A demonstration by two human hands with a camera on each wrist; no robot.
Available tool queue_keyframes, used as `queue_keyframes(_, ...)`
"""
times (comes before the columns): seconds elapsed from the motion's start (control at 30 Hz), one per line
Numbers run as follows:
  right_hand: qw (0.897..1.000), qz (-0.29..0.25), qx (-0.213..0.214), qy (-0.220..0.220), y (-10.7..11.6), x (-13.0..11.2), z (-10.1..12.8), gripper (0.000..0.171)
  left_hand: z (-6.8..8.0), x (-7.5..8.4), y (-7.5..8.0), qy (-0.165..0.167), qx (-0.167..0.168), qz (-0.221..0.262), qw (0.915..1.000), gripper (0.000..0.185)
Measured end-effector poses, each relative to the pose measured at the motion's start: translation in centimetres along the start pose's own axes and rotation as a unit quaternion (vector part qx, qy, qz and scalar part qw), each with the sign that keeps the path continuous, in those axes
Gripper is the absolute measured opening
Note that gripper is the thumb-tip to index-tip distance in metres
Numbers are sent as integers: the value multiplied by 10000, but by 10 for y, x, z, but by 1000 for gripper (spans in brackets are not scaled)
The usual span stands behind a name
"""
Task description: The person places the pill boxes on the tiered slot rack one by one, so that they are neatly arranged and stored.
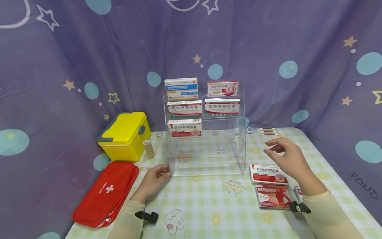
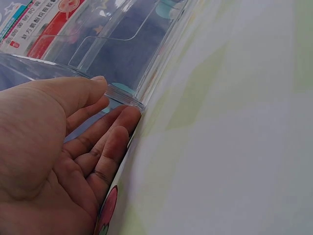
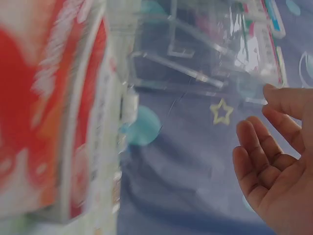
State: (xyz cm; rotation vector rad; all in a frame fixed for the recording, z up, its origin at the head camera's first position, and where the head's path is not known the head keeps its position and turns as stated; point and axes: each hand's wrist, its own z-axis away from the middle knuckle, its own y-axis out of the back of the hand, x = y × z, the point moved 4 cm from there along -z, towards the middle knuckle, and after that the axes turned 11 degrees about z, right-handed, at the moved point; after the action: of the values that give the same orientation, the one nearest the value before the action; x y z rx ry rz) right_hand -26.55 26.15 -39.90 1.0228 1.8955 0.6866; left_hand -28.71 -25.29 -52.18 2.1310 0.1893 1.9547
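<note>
A clear acrylic tiered rack (image 1: 206, 171) stands mid-table with several medicine boxes on its upper tiers. On its third tier, a red-and-white medicine box (image 1: 185, 128) sits at the left. My left hand (image 1: 155, 179) rests on the table, its loosely bent fingertips touching the rack's front left corner (image 2: 134, 100). To the right of the rack, my right hand (image 1: 286, 157) is raised with nothing between thumb and fingers. Below it lie a white-and-red capsule box (image 1: 268, 175) and a red box (image 1: 272, 197); another box (image 1: 298, 192) is partly hidden by the right forearm.
At left are a yellow lidded case (image 1: 125, 132), a tan roll (image 1: 149, 149) and a red first-aid pouch (image 1: 105, 196). Behind the right hand lie a small tape roll (image 1: 249, 130) and several cotton swabs (image 1: 268, 131). A purple curtain (image 1: 191, 39) backs the table.
</note>
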Motion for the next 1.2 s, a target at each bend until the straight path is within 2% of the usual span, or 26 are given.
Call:
queue_keyframes(0.17, 9990, -30, -422, -143, -2, 26, 12, 30, 2, 4, -2, 42, 148, -80, 9998, 32)
queue_keyframes(0.4, 9935, -86, -1079, -352, -6, 57, 19, 42, 12, 28, -6, 35, 39, 33, 10000, 30)
queue_keyframes(0.5, 9900, -138, -1333, -429, -11, 65, 21, 47, 15, 34, -7, 6, 24, 90, 10000, 30)
queue_keyframes(0.67, 9859, -239, -1630, -304, -18, 74, 24, 50, 15, 31, -7, 48, 99, 76, 9999, 30)
queue_keyframes(0.83, 9860, -249, -1640, -145, -22, 80, 26, 48, 13, 27, -7, 77, 83, 33, 9999, 30)
queue_keyframes(0.97, 9835, -343, -1766, -193, -25, 81, 29, 53, 13, 28, -7, 63, 102, 16, 9999, 30)
queue_keyframes(1.2, 9712, -469, -2301, -394, -31, 84, 35, 61, 13, 28, -7, 63, 82, 1, 9999, 30)
